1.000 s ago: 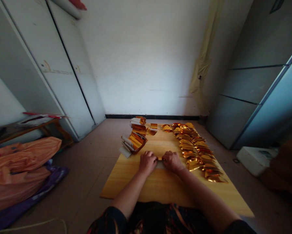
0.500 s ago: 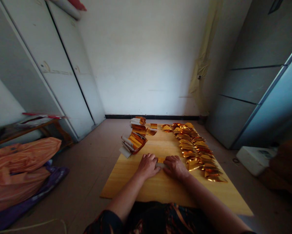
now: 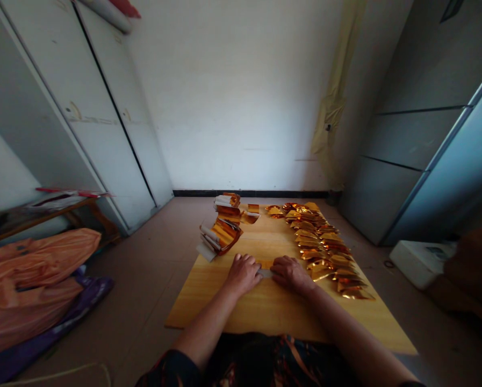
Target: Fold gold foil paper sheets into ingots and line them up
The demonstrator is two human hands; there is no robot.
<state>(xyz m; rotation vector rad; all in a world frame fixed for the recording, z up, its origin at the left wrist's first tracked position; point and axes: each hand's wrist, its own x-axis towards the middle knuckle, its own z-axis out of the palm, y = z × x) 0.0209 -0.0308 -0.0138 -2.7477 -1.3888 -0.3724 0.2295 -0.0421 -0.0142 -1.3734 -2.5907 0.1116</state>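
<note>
Between my two hands lies a small sheet of gold foil paper [image 3: 266,273], its pale back folded up along the near side and a strip of gold showing beyond. My left hand [image 3: 244,273] grips the sheet's left end, fingers bent over it. At the right end my right hand [image 3: 289,274] holds it the same way, fingers curled and pressed down. Both hands rest low on the wooden board [image 3: 241,312]. The fingertips are partly hidden behind the knuckles.
Folded gold foil pieces [image 3: 321,247] lie in overlapping rows along the board's right side. Curled stacks of gold paper [image 3: 220,236] sit at its far left. An orange cloth [image 3: 43,269] lies to the left, a white box [image 3: 416,263] on the floor to the right.
Both hands stay in nearly the same place. The fingers have shifted slightly on the paper, and its folded pale strip looks flatter and a little wider.
</note>
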